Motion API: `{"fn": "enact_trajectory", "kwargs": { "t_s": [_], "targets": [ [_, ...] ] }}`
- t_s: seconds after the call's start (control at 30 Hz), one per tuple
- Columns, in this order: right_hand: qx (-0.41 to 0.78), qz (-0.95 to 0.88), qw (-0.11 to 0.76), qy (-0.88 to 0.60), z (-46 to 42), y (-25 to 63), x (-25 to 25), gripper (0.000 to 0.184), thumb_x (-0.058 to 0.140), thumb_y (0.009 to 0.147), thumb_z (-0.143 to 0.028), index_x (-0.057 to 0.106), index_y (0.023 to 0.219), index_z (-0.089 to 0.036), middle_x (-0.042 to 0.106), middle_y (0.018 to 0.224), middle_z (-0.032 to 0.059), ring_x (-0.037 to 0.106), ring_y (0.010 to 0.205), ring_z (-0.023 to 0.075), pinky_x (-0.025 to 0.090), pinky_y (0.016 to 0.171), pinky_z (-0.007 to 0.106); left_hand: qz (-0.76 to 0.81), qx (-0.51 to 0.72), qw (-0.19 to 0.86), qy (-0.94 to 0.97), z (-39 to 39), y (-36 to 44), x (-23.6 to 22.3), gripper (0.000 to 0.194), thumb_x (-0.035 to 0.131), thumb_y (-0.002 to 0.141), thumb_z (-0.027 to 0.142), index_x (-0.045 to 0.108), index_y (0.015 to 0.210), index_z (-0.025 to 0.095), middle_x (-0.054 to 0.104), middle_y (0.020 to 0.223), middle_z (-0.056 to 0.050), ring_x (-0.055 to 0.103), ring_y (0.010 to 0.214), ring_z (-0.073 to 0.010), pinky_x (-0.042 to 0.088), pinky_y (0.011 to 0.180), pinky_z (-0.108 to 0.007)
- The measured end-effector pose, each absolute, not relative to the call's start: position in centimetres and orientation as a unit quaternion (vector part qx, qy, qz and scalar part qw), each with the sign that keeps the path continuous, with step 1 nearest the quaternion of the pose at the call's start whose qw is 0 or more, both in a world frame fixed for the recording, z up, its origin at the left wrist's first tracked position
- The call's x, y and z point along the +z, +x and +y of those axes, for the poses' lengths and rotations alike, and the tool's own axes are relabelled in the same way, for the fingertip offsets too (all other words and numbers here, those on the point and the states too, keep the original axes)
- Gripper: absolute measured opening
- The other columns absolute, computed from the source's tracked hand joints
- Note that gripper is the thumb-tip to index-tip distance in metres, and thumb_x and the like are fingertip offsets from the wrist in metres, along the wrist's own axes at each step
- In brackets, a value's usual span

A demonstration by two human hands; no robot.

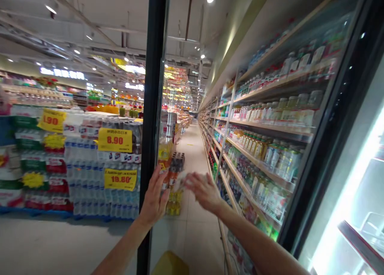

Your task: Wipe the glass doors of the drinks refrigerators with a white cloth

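Observation:
A glass door [192, 235] with a black frame [155, 107] stands in front of me. My left hand [154, 201] is at the frame's inner edge, its fingers stretched upward and its palm toward the glass. To its right, my right hand [204, 191] is slightly smeared by motion. Under its fingers is a white cloth [180, 182], which looks pressed to the pane. The cloth's far side and the fingertips' exact hold are blurred.
Shelves of bottled drinks [270, 111] show in the glass. At the right edge is a lit cooler interior [354, 211]. Stacked water packs [90, 179] with yellow price signs [115, 139] stand on the left. Something yellow [170, 263] shows low down.

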State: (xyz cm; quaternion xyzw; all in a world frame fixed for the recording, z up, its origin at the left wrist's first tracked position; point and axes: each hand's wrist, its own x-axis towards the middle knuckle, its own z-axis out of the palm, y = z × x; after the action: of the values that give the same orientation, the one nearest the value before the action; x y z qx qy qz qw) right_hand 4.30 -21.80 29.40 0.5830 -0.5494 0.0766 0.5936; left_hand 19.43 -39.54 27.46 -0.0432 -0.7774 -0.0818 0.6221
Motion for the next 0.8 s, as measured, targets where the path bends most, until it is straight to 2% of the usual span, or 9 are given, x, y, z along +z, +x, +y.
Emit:
{"fn": "enact_trajectory", "kwargs": {
  "t_s": [0.1, 0.17, 0.27, 0.37, 0.43, 0.5, 0.67, 0.73, 0.8],
  "targets": [
    [0.210, -0.620, 0.653, 0.382, -19.0, 1.5, 35.8, 0.045, 0.039, 0.086, -0.017, 0.046, 0.131, -0.020, 0.040, 0.142, 0.0089, 0.014, 0.141, 0.0195, 0.009, 0.114, 0.047, -0.776, -0.058, 0.627, -0.034, -39.1, 19.1, 27.7, 0.059, 0.043, 0.088, 0.018, 0.022, 0.142, 0.024, 0.020, 0.150, -0.009, 0.024, 0.137, -0.0235, 0.029, 0.110, -0.041],
    [0.267, -0.634, 0.662, 0.297, -18.0, 0.6, 37.0, 0.047, 0.037, 0.086, -0.018, 0.043, 0.133, -0.017, 0.035, 0.145, 0.0134, 0.015, 0.141, 0.0233, 0.015, 0.112, 0.050, -0.768, -0.032, 0.639, -0.034, -38.3, 18.3, 27.9, 0.062, 0.046, 0.086, 0.017, 0.021, 0.142, 0.023, 0.019, 0.151, -0.010, 0.022, 0.138, -0.0245, 0.027, 0.111, -0.044],
    [0.232, -0.651, 0.634, 0.347, -18.3, 1.8, 32.3, 0.050, 0.040, 0.083, -0.016, 0.043, 0.133, -0.020, 0.041, 0.141, 0.0116, 0.019, 0.139, 0.0235, 0.016, 0.112, 0.050, -0.767, 0.027, 0.639, -0.047, -36.6, 16.7, 28.2, 0.063, 0.049, 0.085, 0.017, 0.023, 0.142, 0.024, 0.024, 0.149, -0.010, 0.021, 0.138, -0.0242, 0.020, 0.113, -0.048],
    [0.152, -0.626, 0.601, 0.473, -19.1, 3.7, 25.4, 0.047, 0.047, 0.079, -0.017, 0.051, 0.125, -0.027, 0.054, 0.129, 0.0045, 0.030, 0.135, 0.0202, 0.014, 0.115, 0.045, -0.764, 0.087, 0.638, -0.040, -35.4, 15.6, 28.3, 0.060, 0.051, 0.085, 0.020, 0.029, 0.140, 0.024, 0.035, 0.144, -0.009, 0.022, 0.138, -0.0223, 0.010, 0.114, -0.048],
    [0.137, -0.613, 0.601, 0.494, -18.4, 3.6, 23.3, 0.045, 0.048, 0.079, -0.018, 0.053, 0.122, -0.033, 0.057, 0.125, -0.0011, 0.036, 0.131, 0.0167, 0.017, 0.115, 0.040, -0.754, 0.107, 0.647, -0.032, -35.1, 15.3, 28.2, 0.060, 0.052, 0.084, 0.021, 0.030, 0.140, 0.022, 0.038, 0.142, -0.009, 0.023, 0.138, -0.0213, 0.010, 0.114, -0.047],
    [0.165, -0.627, 0.618, 0.444, -16.4, 2.1, 24.2, 0.048, 0.045, 0.081, -0.018, 0.048, 0.127, -0.033, 0.053, 0.130, -0.0002, 0.035, 0.132, 0.0174, 0.021, 0.113, 0.043, -0.753, 0.118, 0.647, -0.031, -35.2, 15.4, 28.1, 0.063, 0.053, 0.083, 0.020, 0.027, 0.141, 0.021, 0.037, 0.142, -0.009, 0.022, 0.138, -0.0206, 0.011, 0.114, -0.046],
    [0.376, -0.634, 0.663, 0.129, -12.0, -2.5, 30.3, 0.051, 0.029, 0.088, -0.021, 0.031, 0.139, -0.015, 0.030, 0.144, 0.0208, 0.021, 0.138, 0.0318, 0.024, 0.103, 0.063, -0.751, 0.136, 0.646, -0.024, -35.4, 15.3, 28.1, 0.067, 0.052, 0.083, 0.017, 0.023, 0.142, 0.022, 0.028, 0.147, -0.007, 0.021, 0.138, -0.0210, 0.011, 0.114, -0.046],
    [0.402, -0.627, 0.661, 0.091, -13.2, -1.8, 30.9, 0.048, 0.028, 0.089, -0.021, 0.037, 0.136, -0.015, 0.035, 0.142, 0.0199, 0.025, 0.136, 0.0308, 0.027, 0.102, 0.061, -0.747, 0.132, 0.651, -0.021, -35.3, 15.1, 28.0, 0.067, 0.053, 0.083, 0.018, 0.023, 0.142, 0.023, 0.027, 0.147, -0.006, 0.020, 0.138, -0.0208, 0.010, 0.114, -0.046],
    [0.365, -0.646, 0.649, 0.168, -15.9, 0.4, 30.0, 0.044, 0.031, 0.087, -0.019, 0.045, 0.130, -0.017, 0.041, 0.138, 0.0163, 0.028, 0.135, 0.0287, 0.029, 0.103, 0.058, -0.745, 0.129, 0.654, -0.023, -35.2, 14.8, 28.0, 0.068, 0.054, 0.082, 0.020, 0.023, 0.142, 0.024, 0.027, 0.147, -0.006, 0.021, 0.138, -0.0203, 0.010, 0.115, -0.046]
  ]
}}
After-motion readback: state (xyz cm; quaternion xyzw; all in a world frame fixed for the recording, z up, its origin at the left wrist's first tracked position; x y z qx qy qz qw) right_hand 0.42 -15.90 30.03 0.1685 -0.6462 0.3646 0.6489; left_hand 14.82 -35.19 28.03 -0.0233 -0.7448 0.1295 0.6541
